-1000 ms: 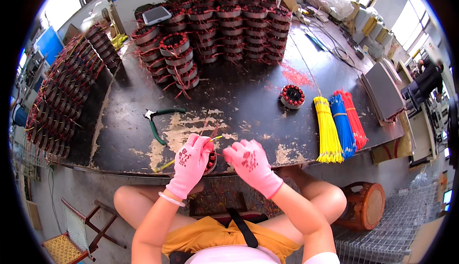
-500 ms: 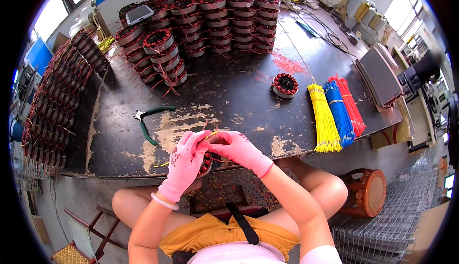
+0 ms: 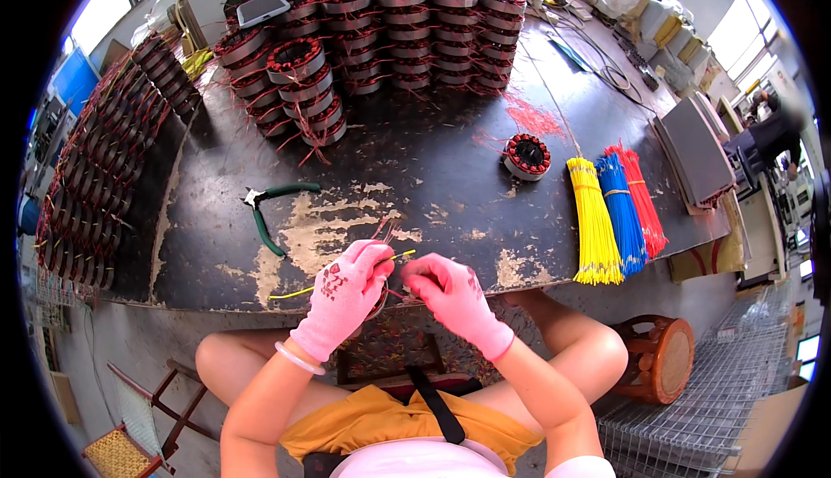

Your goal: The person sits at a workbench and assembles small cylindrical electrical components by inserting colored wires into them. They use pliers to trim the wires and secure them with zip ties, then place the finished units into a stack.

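Both my hands wear pink gloves at the table's near edge. My left hand (image 3: 346, 292) is closed on a yellow wire (image 3: 291, 294). One end of that wire sticks out left over the tabletop, and its other end passes the fingertips toward the right. Beneath this hand a wound motor stator (image 3: 378, 307) sits mostly hidden, with thin red leads (image 3: 385, 230) rising beyond the fingers. Just to the right, my right hand (image 3: 452, 298) has its fingers curled into a pinch near a short red lead. What they hold is too small to make out.
Green-handled cutters (image 3: 275, 218) lie open at the left. One stator (image 3: 526, 157) sits alone at the right, near bundles of yellow wires (image 3: 593, 223), blue wires (image 3: 621, 210) and red wires (image 3: 639, 197). Tall stator stacks (image 3: 346, 41) line the back; more stacks (image 3: 104, 166) stand left.
My right hand has drawn away from the left, leaving a gap between the fingertips. The yellow wire's right end now shows in that gap. My view has shifted slightly.
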A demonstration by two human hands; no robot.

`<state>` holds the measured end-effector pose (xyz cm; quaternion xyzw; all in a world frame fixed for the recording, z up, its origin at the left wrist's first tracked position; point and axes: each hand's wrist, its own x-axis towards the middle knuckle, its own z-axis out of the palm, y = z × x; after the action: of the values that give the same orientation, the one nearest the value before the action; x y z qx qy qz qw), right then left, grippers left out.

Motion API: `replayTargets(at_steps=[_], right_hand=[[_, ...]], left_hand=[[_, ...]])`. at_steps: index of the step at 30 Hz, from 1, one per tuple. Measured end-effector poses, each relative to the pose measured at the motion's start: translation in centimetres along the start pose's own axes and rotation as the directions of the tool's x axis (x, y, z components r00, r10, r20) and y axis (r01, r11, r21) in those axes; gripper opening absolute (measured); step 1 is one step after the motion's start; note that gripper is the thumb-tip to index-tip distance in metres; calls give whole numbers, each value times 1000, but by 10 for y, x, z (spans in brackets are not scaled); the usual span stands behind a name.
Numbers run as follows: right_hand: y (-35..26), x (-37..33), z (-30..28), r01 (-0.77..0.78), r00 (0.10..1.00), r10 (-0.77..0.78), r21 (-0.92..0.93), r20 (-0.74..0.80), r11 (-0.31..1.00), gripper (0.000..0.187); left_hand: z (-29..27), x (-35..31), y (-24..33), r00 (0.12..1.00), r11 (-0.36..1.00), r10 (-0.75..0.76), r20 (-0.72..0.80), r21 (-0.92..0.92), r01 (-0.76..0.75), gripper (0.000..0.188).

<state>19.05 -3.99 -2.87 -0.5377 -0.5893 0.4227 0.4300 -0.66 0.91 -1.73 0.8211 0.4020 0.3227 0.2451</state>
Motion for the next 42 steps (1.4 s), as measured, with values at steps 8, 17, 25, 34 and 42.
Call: replayTargets(at_steps=[8, 17, 25, 34, 42], right_hand=[[-12, 4, -8, 227, 964, -256, -279, -71, 933, 13], [-21, 18, -19, 159, 987, -151, -231, 52, 960, 13], [-30, 30, -27, -186, 961, 187, -24, 205, 982, 16], [-13, 13, -27, 258, 964, -259, -460, 61, 850, 38], [-1, 35, -27, -508, 782, 389, 137, 487, 850, 21]], left_hand=[[-12, 6, -3, 987, 1000, 15, 158, -23, -11, 15], [-13, 6, 12, 989, 993, 39, 142, 105, -55, 13], [-1, 4, 10, 996, 994, 50, 73, 94, -57, 14], [4, 0, 5, 995, 994, 88, 42, 62, -90, 11], [3, 1, 1, 993, 993, 90, 72, 72, -95, 11]])
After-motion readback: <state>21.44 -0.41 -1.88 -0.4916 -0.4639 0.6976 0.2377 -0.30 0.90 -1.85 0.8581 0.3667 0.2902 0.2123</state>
